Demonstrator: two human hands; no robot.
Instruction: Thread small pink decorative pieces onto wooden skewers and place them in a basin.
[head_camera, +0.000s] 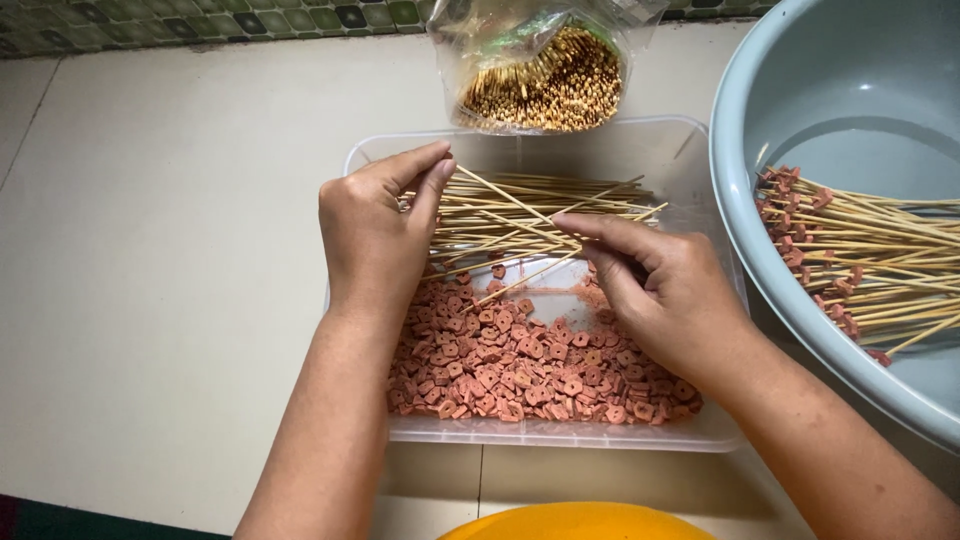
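A bamboo skewer (520, 278) is pinched by the right hand (660, 295), slanting toward eight o'clock; loose skewers (520, 215) are gripped by the left hand (375, 235).

A single head-worn camera looks steeply down from close above, facing forward over the person's forearms onto a clear plastic tray (700, 432) on the tiled floor (160, 250).

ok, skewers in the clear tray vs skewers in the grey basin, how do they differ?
The tray skewers are bare; the basin skewers carry reddish pieces near their ends. The tray skewers lie over loose sausage slices and both hands touch them; the basin skewers rest untouched against the basin wall. Both are thin bamboo sticks.
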